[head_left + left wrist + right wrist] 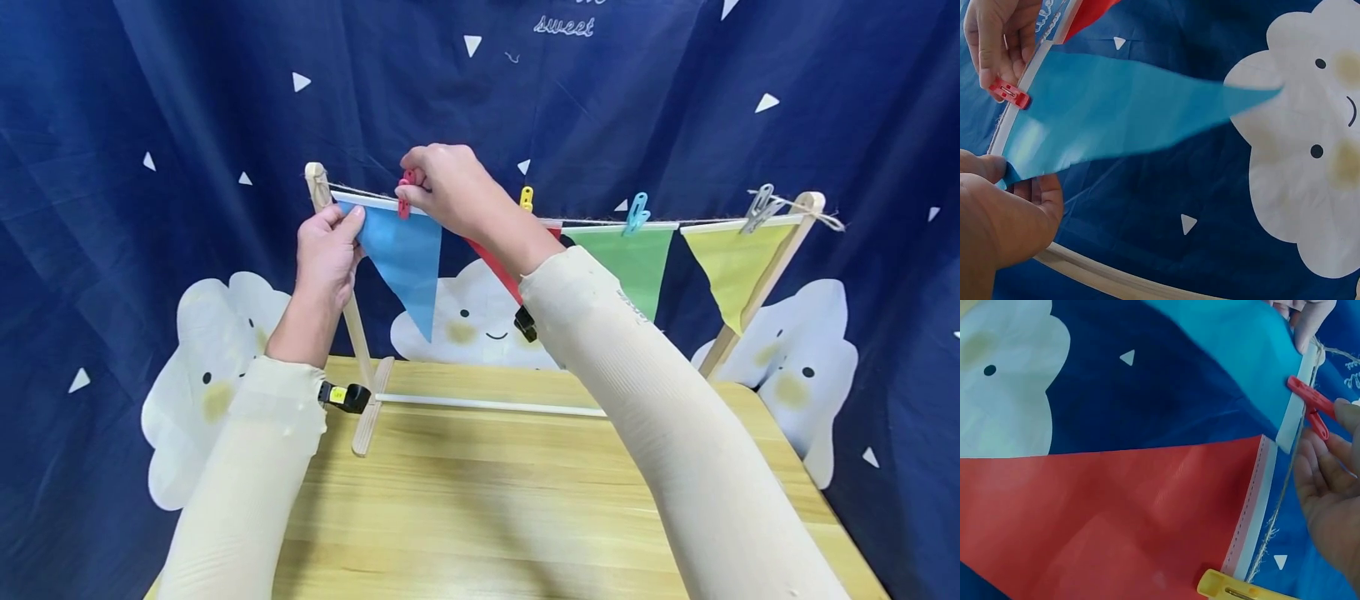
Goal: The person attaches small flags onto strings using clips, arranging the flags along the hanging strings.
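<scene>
A blue triangular pennant (408, 258) hangs point down along a twine string (600, 222) at the left end. My left hand (327, 254) pinches its upper left corner between thumb and fingers, close to the wooden post. With thumb and fingers my right hand (450, 187) pinches a red clothespin (1011, 94), whose jaws sit over the pennant's white top band (1295, 412) and the string. Beside it a red pennant (1147, 512) hangs from a yellow clothespin (1241, 589); in the head view my right forearm covers much of that pennant.
Farther right, a green pennant (622, 258) hangs by a light blue clothespin (637, 213), and a yellow pennant (723, 267) by a grey clothespin (761, 208). Wooden posts (757, 292) hold the string above a wooden table (465, 492). A white rod (487, 405) runs low between them.
</scene>
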`<state>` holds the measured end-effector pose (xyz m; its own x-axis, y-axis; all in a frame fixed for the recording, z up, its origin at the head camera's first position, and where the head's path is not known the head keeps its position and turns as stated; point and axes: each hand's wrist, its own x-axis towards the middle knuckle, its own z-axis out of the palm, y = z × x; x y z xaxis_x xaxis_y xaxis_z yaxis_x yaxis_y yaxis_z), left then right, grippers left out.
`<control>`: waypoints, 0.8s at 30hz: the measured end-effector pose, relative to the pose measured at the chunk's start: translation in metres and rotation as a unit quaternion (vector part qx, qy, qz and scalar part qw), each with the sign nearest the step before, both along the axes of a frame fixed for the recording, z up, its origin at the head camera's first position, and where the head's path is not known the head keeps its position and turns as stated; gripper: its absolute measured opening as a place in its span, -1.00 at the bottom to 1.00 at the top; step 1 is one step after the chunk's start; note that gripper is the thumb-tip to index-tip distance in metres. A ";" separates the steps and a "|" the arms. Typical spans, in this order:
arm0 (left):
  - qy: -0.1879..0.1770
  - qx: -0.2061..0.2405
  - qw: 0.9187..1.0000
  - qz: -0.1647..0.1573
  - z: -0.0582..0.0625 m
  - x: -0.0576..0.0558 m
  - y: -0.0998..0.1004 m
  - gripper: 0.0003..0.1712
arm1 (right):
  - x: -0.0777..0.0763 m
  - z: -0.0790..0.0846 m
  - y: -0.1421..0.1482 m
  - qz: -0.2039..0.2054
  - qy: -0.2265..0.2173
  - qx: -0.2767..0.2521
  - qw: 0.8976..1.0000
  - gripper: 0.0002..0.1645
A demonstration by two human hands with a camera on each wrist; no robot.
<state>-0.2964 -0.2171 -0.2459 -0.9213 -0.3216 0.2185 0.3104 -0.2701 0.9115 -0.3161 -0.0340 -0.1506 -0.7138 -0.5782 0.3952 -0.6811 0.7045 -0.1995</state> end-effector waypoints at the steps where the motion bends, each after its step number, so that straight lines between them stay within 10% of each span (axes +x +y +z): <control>1: 0.002 -0.001 1.000 0.000 0.000 0.000 0.000 -0.79 | 0.001 0.000 0.000 -0.005 -0.005 -0.001 1.000 -0.46; 24: -0.031 -0.023 0.999 -0.003 -0.023 0.017 -0.006 -0.71 | 0.026 -0.006 0.022 0.029 0.033 -0.114 0.993 -0.44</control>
